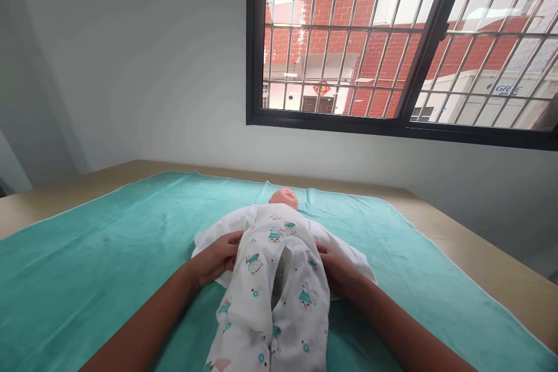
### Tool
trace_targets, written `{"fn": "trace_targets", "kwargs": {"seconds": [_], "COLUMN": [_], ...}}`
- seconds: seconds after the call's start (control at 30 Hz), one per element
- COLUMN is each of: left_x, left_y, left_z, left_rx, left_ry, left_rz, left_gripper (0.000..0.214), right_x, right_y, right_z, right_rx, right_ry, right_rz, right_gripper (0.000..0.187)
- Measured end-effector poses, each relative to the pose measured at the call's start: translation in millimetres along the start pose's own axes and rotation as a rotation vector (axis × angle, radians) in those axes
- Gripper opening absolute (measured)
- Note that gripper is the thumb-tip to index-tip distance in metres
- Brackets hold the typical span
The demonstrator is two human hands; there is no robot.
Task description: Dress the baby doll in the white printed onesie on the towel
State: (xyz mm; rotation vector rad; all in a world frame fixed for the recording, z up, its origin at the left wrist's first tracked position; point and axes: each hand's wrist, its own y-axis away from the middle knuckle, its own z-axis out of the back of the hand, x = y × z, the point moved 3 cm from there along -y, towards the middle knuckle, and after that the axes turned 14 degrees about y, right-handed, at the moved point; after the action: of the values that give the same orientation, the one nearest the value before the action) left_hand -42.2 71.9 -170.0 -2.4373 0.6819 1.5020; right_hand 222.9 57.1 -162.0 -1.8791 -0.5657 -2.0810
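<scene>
Printed trousers [255,302] are nearest the camera, legs running off the bottom edge at centre. Left hand [218,258] lies along their left edge, right hand [339,270] along their right edge, both about level, just below mid-frame. Fingers curl in against the fabric at the sides; can't tell if either hand is pinching cloth or just resting, since the tips and right thumb are tucked out of sight.

Key relation: trousers sit between the two hands, long axis running up the frame away from the wearer, leaning slightly right toward the top. Neither hand is clearly nearer; both touch the sides.

Outward: white top [351,251] spreads left and right from under the trousers, partly beneath both hands. Can't separate sleeves from body panels. Doll's head [284,197] shows at the upper end, centre frame; its body is hidden by clothing. Dark slot between the legs, contents unreadable. Feet or cuffs cut off at bottom.

All of it lies on teal cloth [108,261] over a wooden tabletop [440,229], bare wood visible along the far and right edges.
</scene>
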Motion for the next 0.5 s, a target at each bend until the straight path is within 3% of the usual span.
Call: {"fn": "trace_targets", "kwargs": {"seconds": [0.3,0.5], "left_x": [5.3,13.1], "left_y": [-1.7,-6.8], "left_z": [-6.3,-12.4], "left_rx": [-0.060,-0.140], "left_ry": [-0.110,-0.122], "left_rz": [-0.005,-0.081], "left_gripper": [0.025,0.023], "right_x": [-6.5,-13.1], "right_y": [-4.8,-10.3], "right_z": [-3.3,1.2], "right_rx": [-0.062,-0.140], "right_ry": [0.035,0.131], "right_rz": [0.006,0.054], "right_gripper": [0.036,0.035]}}
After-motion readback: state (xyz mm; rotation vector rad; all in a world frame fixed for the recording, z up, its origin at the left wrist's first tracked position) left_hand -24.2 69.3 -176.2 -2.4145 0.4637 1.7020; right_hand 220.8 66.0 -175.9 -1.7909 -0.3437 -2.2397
